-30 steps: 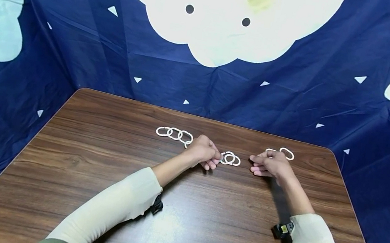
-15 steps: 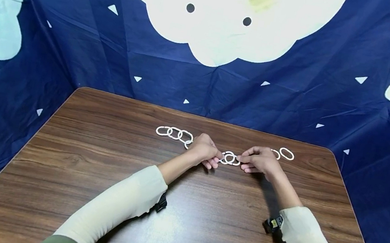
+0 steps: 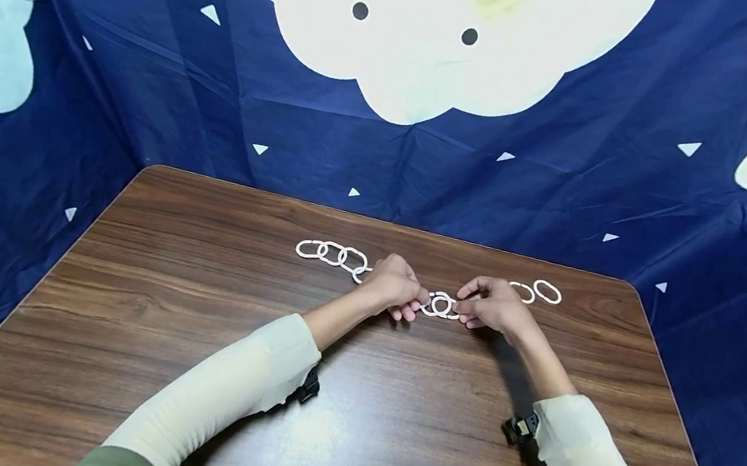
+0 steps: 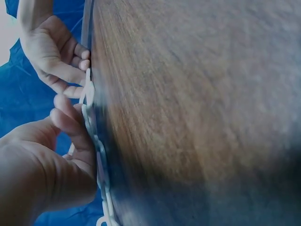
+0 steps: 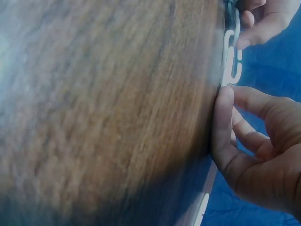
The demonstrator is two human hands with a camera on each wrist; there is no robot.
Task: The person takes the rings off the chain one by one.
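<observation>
Several white oval plastic chain links lie in a row on the brown wooden table. My left hand [image 3: 396, 286] covers the middle of the row and pinches a link between thumb and finger. To its left runs a linked stretch of chain [image 3: 343, 257]. Between the two hands a few overlapping links [image 3: 432, 314] show. My right hand [image 3: 495, 306] holds the right end of these links at its fingertips; the right wrist view shows thumb and finger meeting at a white link [image 5: 229, 66]. The left wrist view shows the chain [image 4: 100, 150] edge-on beside my left hand.
Further right, beyond my right hand, lie a loose oval link [image 3: 540, 283] and another link [image 3: 532, 295] close beside it. The table [image 3: 382, 419] reaches back to a dark blue cloth [image 3: 397, 172] with white clouds.
My right hand has moved left from beside the loose links to the right end of the middle links and now holds there. My left hand has stayed nearly in place.
</observation>
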